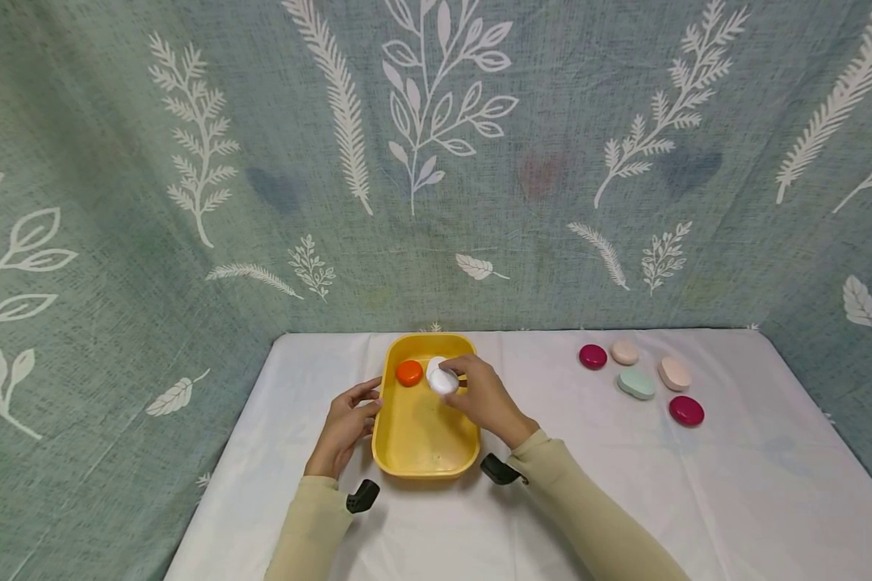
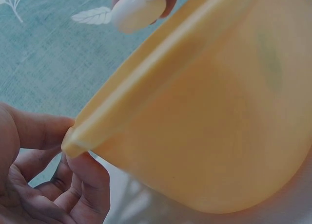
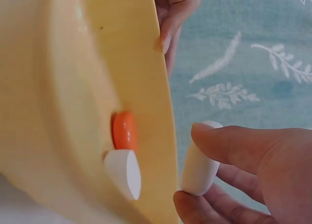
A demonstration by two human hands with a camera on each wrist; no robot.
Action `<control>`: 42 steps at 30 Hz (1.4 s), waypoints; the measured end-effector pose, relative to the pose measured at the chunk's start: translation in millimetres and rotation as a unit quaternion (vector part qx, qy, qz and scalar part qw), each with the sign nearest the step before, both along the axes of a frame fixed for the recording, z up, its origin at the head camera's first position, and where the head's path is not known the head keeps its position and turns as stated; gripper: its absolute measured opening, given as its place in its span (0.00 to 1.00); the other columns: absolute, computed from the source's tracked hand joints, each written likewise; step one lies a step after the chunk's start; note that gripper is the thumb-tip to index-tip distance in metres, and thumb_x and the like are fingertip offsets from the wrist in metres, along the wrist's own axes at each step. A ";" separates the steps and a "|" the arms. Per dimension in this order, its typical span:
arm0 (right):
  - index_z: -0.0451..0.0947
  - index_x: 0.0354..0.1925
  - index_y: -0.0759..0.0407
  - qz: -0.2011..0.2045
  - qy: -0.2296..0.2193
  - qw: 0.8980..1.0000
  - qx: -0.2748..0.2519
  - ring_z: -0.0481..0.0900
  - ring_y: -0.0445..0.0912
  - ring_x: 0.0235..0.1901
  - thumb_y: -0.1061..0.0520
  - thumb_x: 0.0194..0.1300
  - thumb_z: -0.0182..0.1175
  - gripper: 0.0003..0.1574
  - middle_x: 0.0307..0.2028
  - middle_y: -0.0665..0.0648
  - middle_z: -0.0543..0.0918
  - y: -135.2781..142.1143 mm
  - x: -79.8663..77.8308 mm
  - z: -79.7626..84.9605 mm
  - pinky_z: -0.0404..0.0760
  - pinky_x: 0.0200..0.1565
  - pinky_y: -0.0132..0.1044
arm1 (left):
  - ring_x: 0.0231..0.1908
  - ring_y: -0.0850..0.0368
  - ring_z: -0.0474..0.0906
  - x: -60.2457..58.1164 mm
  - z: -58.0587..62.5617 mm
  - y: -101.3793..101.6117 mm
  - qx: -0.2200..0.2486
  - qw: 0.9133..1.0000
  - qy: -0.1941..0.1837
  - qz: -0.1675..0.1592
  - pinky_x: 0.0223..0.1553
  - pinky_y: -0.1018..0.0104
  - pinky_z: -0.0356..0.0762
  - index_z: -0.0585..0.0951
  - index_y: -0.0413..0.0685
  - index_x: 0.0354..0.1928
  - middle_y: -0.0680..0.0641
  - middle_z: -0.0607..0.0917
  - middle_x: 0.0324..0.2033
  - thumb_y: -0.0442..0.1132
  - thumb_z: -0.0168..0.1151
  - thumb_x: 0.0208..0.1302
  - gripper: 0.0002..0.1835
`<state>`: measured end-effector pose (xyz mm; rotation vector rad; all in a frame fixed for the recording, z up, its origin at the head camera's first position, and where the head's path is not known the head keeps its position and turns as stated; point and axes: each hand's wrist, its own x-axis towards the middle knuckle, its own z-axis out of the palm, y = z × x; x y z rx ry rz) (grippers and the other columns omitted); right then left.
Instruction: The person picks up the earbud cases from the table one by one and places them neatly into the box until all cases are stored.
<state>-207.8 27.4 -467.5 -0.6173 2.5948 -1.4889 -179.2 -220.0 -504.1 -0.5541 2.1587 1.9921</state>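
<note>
A yellow plastic tub (image 1: 425, 436) stands on the white-covered table. My left hand (image 1: 344, 428) pinches its left rim between thumb and fingers, seen close in the left wrist view. Above the tub, my right hand (image 1: 490, 399) holds a white bar of soap (image 1: 443, 382) between thumb and fingertips. Inside, near the far end, lie an orange soap (image 1: 409, 373) and a second white soap (image 3: 123, 173), side by side in the right wrist view. In the head view, the held bar partly covers that second white soap.
To the right on the white cloth (image 1: 552, 484) lie two dark red soaps (image 1: 686, 411), two pale pink soaps (image 1: 674, 373) and a mint green soap (image 1: 635, 383). A green leaf-patterned curtain (image 1: 436, 266) hangs behind the table and along its sides.
</note>
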 end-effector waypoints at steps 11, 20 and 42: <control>0.82 0.59 0.71 0.023 -0.003 1.000 0.017 0.82 0.58 0.53 0.72 0.60 0.74 0.28 0.55 0.67 0.81 -15.0 -8.9 -0.4 0.85 0.57 0.51 | 0.33 0.56 0.77 0.8 -1.8 -0.9 -0.003 1.000 0.001 -0.002 0.31 0.69 0.79 0.78 0.46 0.72 0.40 0.76 0.57 0.29 0.59 0.76 0.25; 0.84 0.55 0.68 0.035 -0.016 0.998 0.045 0.82 0.55 0.51 0.71 0.60 0.75 0.24 0.52 0.64 0.83 -27.9 -18.0 0.4 0.85 0.55 0.48 | 0.31 0.57 0.76 2.0 -2.9 -2.1 0.004 1.000 0.009 -0.006 0.31 0.69 0.79 0.78 0.46 0.72 0.40 0.77 0.55 0.29 0.59 0.76 0.24; 0.86 0.53 0.65 0.065 -0.026 0.992 0.108 0.81 0.51 0.45 0.66 0.60 0.77 0.22 0.47 0.59 0.88 -53.7 -28.0 -9.5 0.80 0.53 0.44 | 0.30 0.58 0.76 -1.3 -1.8 -2.0 0.009 1.000 0.008 -0.006 0.29 0.70 0.78 0.78 0.45 0.72 0.40 0.76 0.55 0.28 0.58 0.76 0.25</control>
